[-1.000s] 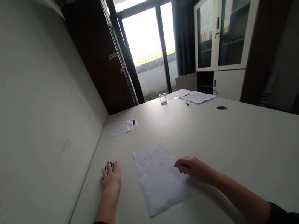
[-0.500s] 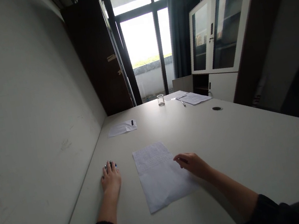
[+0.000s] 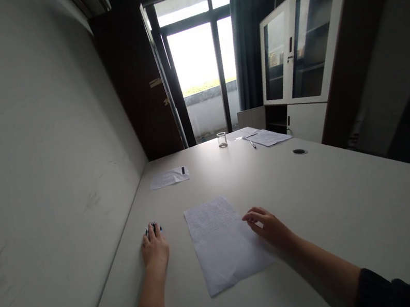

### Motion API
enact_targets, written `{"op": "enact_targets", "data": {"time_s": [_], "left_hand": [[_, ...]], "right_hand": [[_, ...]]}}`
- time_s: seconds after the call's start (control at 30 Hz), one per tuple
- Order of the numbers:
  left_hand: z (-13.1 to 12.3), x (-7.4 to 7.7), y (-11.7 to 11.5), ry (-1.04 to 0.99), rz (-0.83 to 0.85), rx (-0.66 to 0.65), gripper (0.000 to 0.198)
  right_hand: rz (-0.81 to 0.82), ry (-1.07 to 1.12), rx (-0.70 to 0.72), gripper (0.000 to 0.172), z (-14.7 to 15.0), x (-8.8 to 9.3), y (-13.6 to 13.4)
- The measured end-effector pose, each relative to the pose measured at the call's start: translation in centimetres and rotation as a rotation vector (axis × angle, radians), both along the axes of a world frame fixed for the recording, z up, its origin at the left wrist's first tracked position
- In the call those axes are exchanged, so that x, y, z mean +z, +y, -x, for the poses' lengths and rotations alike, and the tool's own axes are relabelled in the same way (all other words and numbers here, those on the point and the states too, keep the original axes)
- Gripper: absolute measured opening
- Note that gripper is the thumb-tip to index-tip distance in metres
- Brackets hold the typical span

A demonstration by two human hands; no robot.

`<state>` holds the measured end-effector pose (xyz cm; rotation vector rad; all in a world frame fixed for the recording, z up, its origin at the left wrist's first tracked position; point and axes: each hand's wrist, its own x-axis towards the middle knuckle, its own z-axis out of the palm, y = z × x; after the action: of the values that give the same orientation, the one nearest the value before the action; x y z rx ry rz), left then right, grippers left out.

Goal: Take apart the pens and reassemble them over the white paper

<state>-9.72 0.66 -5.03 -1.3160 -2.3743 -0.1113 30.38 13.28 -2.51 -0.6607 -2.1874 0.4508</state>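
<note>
A white sheet of paper with faint writing on its upper half lies on the white table in front of me. My right hand rests on the sheet's right edge, fingers loosely spread. My left hand lies palm down near the wall, its fingertips over a small bunch of pens that pokes out past them.
A folded paper with a black clip lies further along the wall. At the far end stand a glass jar, more papers and a pen. A cable hole sits right of centre. A cabinet stands beyond.
My left hand has slid forward over the pens, covering more of them. My right hand stays on the sheet's right edge. The view has shifted slightly.
</note>
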Motion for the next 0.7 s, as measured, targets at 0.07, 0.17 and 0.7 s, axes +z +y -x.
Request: {"op": "enact_targets", "data": {"time_s": [0.07, 0.17, 0.7], "left_hand": [[-0.1, 0.1, -0.1, 0.011, 0.001, 0.000, 0.050], [-0.2, 0.2, -0.1, 0.013, 0.001, 0.004, 0.051], [-0.4, 0.3, -0.2, 0.009, 0.003, 0.050, 0.052]], "right_hand": [[-0.055, -0.050, 0.048, 0.019, -0.6, 0.2, -0.8], [-0.063, -0.172, 0.106, 0.022, -1.8, 0.8, -2.5], [0.042, -0.513, 0.134, 0.053, -3.3, 1.1, -8.7]]}}
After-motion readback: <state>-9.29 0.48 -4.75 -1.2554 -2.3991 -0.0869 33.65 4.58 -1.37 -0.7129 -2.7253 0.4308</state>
